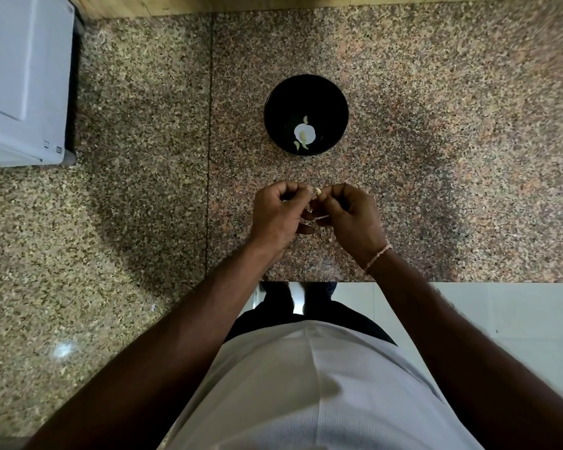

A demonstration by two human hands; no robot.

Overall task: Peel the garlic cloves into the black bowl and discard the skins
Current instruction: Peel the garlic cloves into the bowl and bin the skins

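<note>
Two hands pinch a garlic clove near the front edge of the stone counter.

The left hand point(281, 211) and right hand point(350, 216) meet, fingers curled, pinching the garlic clove point(318, 191) between their tips; most of it is hidden. Farther back, mid-counter point(436, 157), the black bowl point(306, 114) holds small pale garlic pieces point(305, 133), hard to make out.

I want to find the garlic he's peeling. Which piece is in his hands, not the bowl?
The garlic clove, pinched between the left hand and right hand. The other pieces lie inside the black bowl.
</note>
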